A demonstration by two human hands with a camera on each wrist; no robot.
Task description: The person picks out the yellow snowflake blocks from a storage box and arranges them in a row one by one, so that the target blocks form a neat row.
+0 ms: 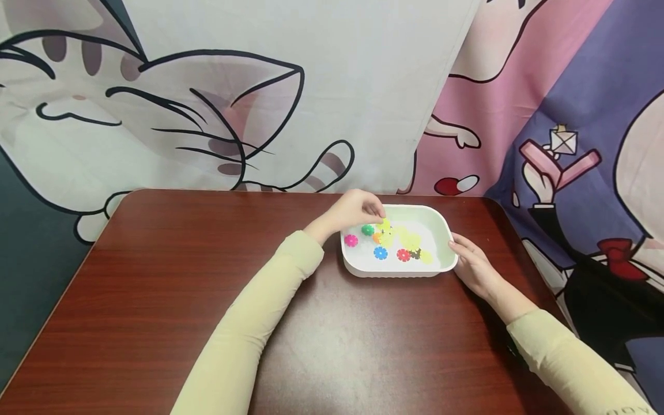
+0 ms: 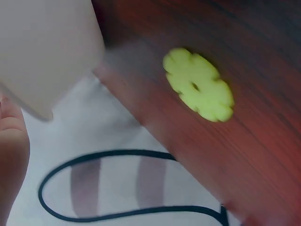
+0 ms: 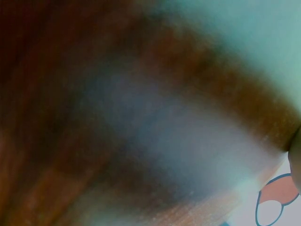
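A white plastic tray [image 1: 399, 267] stands near the back edge of the table with several flower-shaped discs in it. My left hand [image 1: 358, 208] reaches over its left rim, the thumb and fingers pinching a yellow flower-shaped disc [image 1: 384, 223] above the others. My right hand [image 1: 474, 266] holds the right end of the tray, with fingertips at the rim. Inside lie a pink disc [image 1: 351, 240], a green disc [image 1: 368, 230], a blue disc [image 1: 380, 253], a red disc [image 1: 403, 255] and several yellow ones. The right wrist view is mostly blurred.
Another yellow flower-shaped disc [image 2: 200, 87] lies on the table beside the tray in the left wrist view. The brown wooden table [image 1: 207, 276] extends to the left and front. A cartoon-printed curtain [image 1: 373, 86] hangs behind its back edge.
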